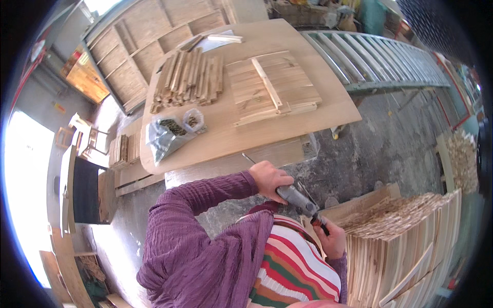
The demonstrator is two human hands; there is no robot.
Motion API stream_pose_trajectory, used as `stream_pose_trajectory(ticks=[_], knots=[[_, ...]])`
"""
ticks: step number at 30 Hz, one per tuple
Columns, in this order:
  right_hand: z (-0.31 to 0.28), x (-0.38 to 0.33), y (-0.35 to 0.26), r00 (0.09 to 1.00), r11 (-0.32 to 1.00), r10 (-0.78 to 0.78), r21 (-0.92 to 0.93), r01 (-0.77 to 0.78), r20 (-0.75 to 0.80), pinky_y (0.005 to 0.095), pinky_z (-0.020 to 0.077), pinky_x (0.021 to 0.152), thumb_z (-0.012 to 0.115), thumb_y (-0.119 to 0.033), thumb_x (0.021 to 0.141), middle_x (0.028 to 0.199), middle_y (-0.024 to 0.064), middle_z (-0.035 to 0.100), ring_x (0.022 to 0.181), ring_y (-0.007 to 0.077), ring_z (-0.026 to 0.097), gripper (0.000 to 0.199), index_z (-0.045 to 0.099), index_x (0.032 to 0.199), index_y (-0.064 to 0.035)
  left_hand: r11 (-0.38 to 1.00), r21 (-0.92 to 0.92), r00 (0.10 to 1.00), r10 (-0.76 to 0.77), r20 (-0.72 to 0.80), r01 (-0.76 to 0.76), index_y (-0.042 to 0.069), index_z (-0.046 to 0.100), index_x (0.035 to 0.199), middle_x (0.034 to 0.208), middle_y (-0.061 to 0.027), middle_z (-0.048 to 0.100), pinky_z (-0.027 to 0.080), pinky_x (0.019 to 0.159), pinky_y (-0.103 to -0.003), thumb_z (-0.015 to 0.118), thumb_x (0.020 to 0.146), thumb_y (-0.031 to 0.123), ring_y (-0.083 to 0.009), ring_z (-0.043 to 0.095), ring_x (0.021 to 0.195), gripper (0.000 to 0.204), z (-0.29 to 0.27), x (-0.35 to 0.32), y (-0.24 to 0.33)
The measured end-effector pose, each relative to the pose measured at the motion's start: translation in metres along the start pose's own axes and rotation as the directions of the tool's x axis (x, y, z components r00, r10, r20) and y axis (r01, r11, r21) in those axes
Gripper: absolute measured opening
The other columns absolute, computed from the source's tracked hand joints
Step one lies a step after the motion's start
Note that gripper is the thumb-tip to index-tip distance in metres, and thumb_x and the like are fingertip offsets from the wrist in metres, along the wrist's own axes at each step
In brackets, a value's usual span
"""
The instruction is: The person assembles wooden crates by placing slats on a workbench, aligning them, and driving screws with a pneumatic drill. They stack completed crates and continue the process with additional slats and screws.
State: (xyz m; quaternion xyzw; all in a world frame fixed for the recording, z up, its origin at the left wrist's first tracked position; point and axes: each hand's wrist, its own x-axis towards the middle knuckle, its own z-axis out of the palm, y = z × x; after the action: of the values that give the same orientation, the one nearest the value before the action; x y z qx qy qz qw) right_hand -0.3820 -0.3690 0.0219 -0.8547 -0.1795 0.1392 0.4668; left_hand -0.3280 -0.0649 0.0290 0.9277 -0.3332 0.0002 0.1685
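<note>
- Currently, leftmost on the table (231, 141): a bundle of wood strips (187, 77), most lying lengthwise away from the person.
- Nearer the table's left corner: grey plastic bag (158, 141), open, small dark pieces inside; smaller clear bag (193, 120) just beside it.
- Thin metal rod (248, 158): emerges past the left hand, pointing ahead and left. Probably the tool's shaft; the join is hidden.
- Left hand (272, 179): closed on the front end of the grey power tool, fingers curled.
- Wood panel (295, 82): flat on the table, ahead of the left hand and apart from it. Batten (267, 84) on top, long axis running far-left to near-right. Key relation: the batten's near end faces the hands; left hand is nearer, right hand farther back.
- Grey power tool (298, 199): before the torso, off the table, spanning both hands. Long axis also slants far-left to near-right, more crosswise than the batten.
- Right hand (333, 238): wrapped on the tool's dark rear end, well apart from the left. Trigger finger: cannot tell.
- Far right: stacked wood slats (395, 256) beside the person; roller conveyor (380, 59) beyond.
</note>
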Motion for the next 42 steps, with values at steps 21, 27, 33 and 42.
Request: stream_pose_trajectory(ticks=[21, 27, 33, 42], knots=[[-0.009, -0.059, 0.000, 0.992, 0.996, -0.083, -0.024, 0.086, 0.095, 0.0270, 0.0477, 0.063, 0.063, -0.019, 0.082, 0.078, 0.0113, 0.063, 0.068, 0.0182, 0.064, 0.028, 0.060, 0.106, -0.0040, 0.998, 0.032, 0.994, -0.057, 0.089, 0.055, 0.014, 0.053, 0.085, 0.069, -0.0068, 0.059, 0.047, 0.049, -0.040, 0.065, 0.066, 0.059, -0.0290, 0.061, 0.061, 0.051, 0.011, -0.048, 0.064], [-0.025, -0.082, -0.020, 0.969, 0.987, 0.076, 0.118, -0.106, 0.234, 0.0264, 0.0456, 0.061, 0.058, -0.018, 0.086, 0.070, 0.0059, 0.058, 0.064, 0.0120, 0.057, 0.023, 0.058, 0.103, -0.0012, 0.999, -0.031, 0.969, 0.027, 0.247, -0.020, 0.012, 0.052, 0.087, 0.066, -0.0087, 0.059, 0.047, 0.049, -0.040, 0.066, 0.065, 0.057, -0.0312, 0.061, 0.060, 0.052, -0.020, -0.033, 0.081], [-0.027, -0.069, -0.016, 0.984, 0.985, 0.098, 0.127, -0.117, 0.149, 0.0239, 0.0436, 0.062, 0.056, -0.015, 0.087, 0.072, 0.0060, 0.058, 0.068, 0.0085, 0.053, 0.018, 0.059, 0.096, -0.0001, 0.996, 0.001, 0.972, 0.090, 0.216, -0.092, 0.013, 0.053, 0.086, 0.065, -0.0073, 0.059, 0.047, 0.048, -0.040, 0.066, 0.065, 0.057, -0.0294, 0.061, 0.058, 0.051, -0.030, -0.005, 0.071], [-0.019, -0.003, -0.014, 0.710, 0.887, -0.423, -0.099, 0.450, -0.563, 0.0359, 0.0421, 0.086, 0.050, -0.007, 0.085, 0.111, 0.0154, 0.053, 0.101, 0.0236, 0.052, 0.027, 0.054, 0.111, 0.0009, 0.888, -0.401, 0.912, -0.337, -0.233, 0.225, 0.008, 0.056, 0.092, 0.072, -0.0095, 0.063, 0.049, 0.058, -0.037, 0.075, 0.064, 0.046, -0.0291, 0.063, 0.066, 0.051, -0.005, 0.044, 0.039]])
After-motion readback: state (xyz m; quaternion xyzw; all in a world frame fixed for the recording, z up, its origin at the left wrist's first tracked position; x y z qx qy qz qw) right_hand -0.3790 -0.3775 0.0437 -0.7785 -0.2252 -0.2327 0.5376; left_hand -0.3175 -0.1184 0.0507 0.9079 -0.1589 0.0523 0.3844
